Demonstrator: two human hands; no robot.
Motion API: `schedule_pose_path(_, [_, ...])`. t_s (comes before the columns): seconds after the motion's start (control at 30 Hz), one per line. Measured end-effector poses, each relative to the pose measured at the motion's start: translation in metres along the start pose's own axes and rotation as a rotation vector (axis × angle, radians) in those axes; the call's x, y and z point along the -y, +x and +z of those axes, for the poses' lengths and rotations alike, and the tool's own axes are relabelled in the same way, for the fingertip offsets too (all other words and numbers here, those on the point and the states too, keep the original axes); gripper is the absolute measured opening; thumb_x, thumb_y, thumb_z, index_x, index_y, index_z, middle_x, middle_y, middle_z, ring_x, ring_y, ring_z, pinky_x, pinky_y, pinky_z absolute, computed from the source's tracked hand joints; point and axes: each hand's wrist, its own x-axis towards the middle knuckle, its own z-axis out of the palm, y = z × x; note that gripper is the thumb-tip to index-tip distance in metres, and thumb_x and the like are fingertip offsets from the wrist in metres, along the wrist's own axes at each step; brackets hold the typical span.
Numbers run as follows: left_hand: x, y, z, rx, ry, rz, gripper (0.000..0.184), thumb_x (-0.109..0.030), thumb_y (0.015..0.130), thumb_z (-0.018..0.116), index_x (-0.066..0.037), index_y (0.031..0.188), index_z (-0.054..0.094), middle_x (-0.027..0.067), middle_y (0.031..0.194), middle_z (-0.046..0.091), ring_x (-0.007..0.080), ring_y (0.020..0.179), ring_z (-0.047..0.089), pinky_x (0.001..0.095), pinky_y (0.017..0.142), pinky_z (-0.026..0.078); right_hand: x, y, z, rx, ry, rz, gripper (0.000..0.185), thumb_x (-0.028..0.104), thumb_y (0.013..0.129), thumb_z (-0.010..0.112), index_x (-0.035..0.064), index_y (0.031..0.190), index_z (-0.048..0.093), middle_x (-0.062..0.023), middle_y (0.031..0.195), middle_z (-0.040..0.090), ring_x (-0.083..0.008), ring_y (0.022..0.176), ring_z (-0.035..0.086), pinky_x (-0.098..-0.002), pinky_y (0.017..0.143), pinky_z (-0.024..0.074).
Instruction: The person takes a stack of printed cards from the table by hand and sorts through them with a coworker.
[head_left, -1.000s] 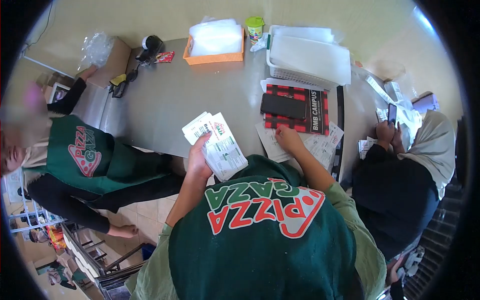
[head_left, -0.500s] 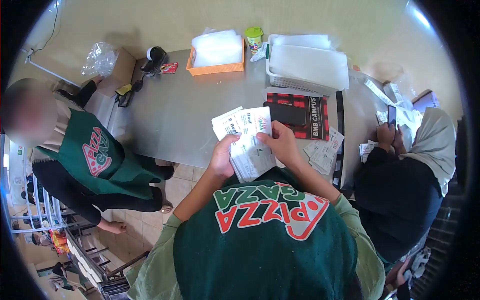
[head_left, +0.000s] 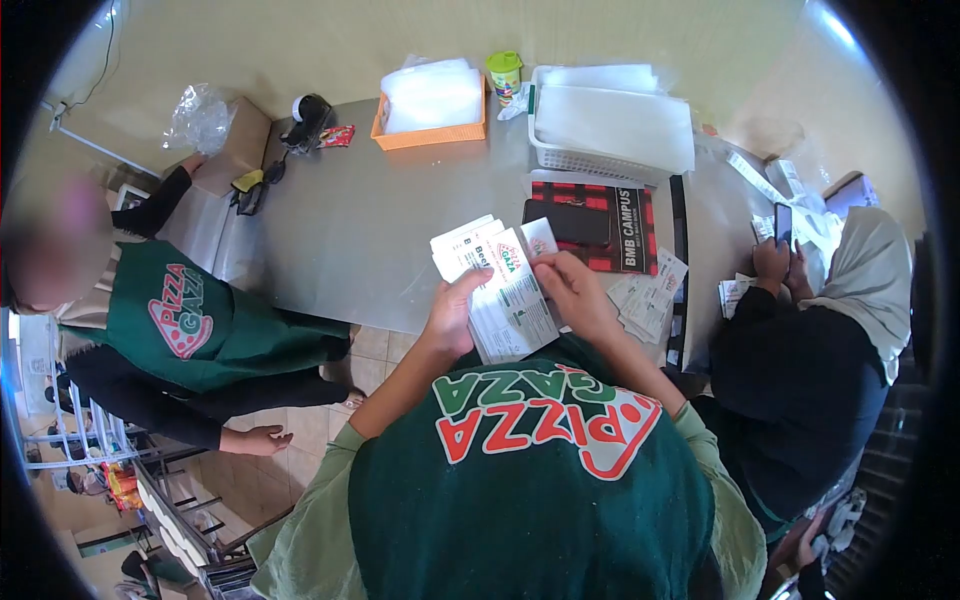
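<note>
My left hand grips a fanned stack of printed labels in front of my green apron. The labels carry a pizza logo, and "Beef" can be read on the top ones. Between the thumb and fingers of my right hand is a single label, drawn partly off the right side of the stack. Just beyond my right hand, a black phone lies on a red-and-black checked folder marked "BMB CAMPUS". Several loose labels lie on the table to the right.
On the metal table stand an orange basket and a white basket, both with white sheets, and a green-lidded cup. A co-worker in an apron stands left. Another person sits right, holding a phone.
My right hand has shifted rightward, pulling one label away from the stack. The left co-worker's lowered hand has opened and moved right.
</note>
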Motion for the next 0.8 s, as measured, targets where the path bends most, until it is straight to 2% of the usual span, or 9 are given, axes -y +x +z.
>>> schedule_pose_path(0.13, [0.0,-0.001,0.007,-0.013,-0.004,-0.051,0.04,-0.009,0.082,0.052,0.003,0.119,0.046,0.0156,0.106,0.058,0.0284,0.096,0.059,0.0433,0.085,0.046,0.006,-0.001,0.008,-0.013,-0.037,0.141,0.019,0.014,0.08,0.063,-0.0006,0.091,0.057,-0.0121,0.086,0.062,-0.0189,0.074,0.058,-0.0297,0.066,0.0447])
schedule_pose_path(0.23, [0.004,0.002,0.001,-0.005,-0.084,-0.063,0.04,-0.008,0.081,0.052,0.003,0.119,0.045,0.0159,0.106,0.058,0.0285,0.096,0.059,0.0432,0.085,0.046,0.016,0.001,-0.004,-0.065,0.089,0.265,0.02,0.013,0.079,0.064,0.0001,0.091,0.055,-0.012,0.081,0.062,-0.0182,0.071,0.058,-0.0303,0.066,0.045])
schedule_pose_path(0.33, [0.003,0.001,-0.001,-0.004,-0.06,-0.045,0.04,-0.007,0.081,0.052,0.003,0.119,0.045,0.0157,0.106,0.058,0.0283,0.096,0.059,0.0431,0.085,0.046,-0.02,0.006,-0.015,-0.252,0.043,0.15,0.022,0.011,0.079,0.064,0.0009,0.096,0.054,-0.0143,0.087,0.062,-0.019,0.075,0.06,-0.0307,0.069,0.0453])
schedule_pose_path(0.37, [0.003,0.0,0.0,0.006,-0.043,-0.028,0.04,-0.007,0.081,0.052,0.003,0.119,0.045,0.0156,0.106,0.058,0.0283,0.096,0.059,0.043,0.085,0.046,-0.018,0.006,-0.022,-0.299,-0.003,0.085,0.026,0.009,0.079,0.062,0.0017,0.102,0.053,-0.0167,0.093,0.062,-0.0225,0.08,0.062,-0.0316,0.072,0.0462])
schedule_pose_path(0.43, [0.001,-0.001,-0.001,-0.002,-0.008,-0.013,0.039,-0.007,0.081,0.053,0.004,0.118,0.046,0.0152,0.105,0.058,0.0281,0.095,0.059,0.0428,0.085,0.046,0.004,0.004,-0.033,-0.227,-0.071,0.131,0.027,0.01,0.08,0.061,0.0017,0.104,0.054,-0.0174,0.098,0.061,-0.0249,0.086,0.061,-0.0317,0.076,0.0458])
schedule_pose_path(0.57, [0.001,-0.002,0.003,-0.033,0.032,-0.006,0.037,-0.008,0.081,0.055,0.004,0.116,0.048,0.0146,0.104,0.059,0.0275,0.095,0.059,0.0426,0.083,0.047,0.005,0.001,-0.019,-0.129,-0.064,-0.118,0.028,0.013,0.08,0.062,0.0019,0.104,0.057,-0.0165,0.101,0.06,-0.0269,0.093,0.059,-0.0313,0.079,0.045])
schedule_pose_path(0.67, [0.0,-0.003,0.011,-0.022,0.037,-0.021,0.038,-0.008,0.081,0.056,0.003,0.116,0.048,0.0143,0.104,0.059,0.0271,0.095,0.059,0.0424,0.083,0.047,0.02,-0.005,-0.004,-0.015,-0.009,0.031,0.025,0.016,0.078,0.064,0.0013,0.098,0.059,-0.0148,0.098,0.06,-0.0246,0.091,0.058,-0.0304,0.076,0.0446])
schedule_pose_path(0.7, [0.0,-0.004,0.012,-0.019,0.039,-0.032,0.038,-0.008,0.081,0.056,0.003,0.116,0.048,0.0142,0.105,0.059,0.027,0.095,0.059,0.0424,0.083,0.047,0.017,-0.005,0.003,-0.055,-0.089,-0.009,0.022,0.017,0.078,0.066,0.0004,0.092,0.059,-0.0125,0.087,0.06,-0.021,0.079,0.058,-0.0295,0.069,0.0443])
schedule_pose_path(0.8, [0.004,-0.003,0.01,-0.015,0.019,-0.034,0.04,-0.009,0.081,0.055,0.003,0.118,0.047,0.0151,0.107,0.058,0.0279,0.096,0.059,0.0431,0.084,0.046,0.015,-0.005,0.003,-0.061,-0.004,0.152,0.02,0.016,0.078,0.066,-0.0002,0.087,0.058,-0.0109,0.079,0.06,-0.0166,0.071,0.055,-0.0286,0.064,0.0433])
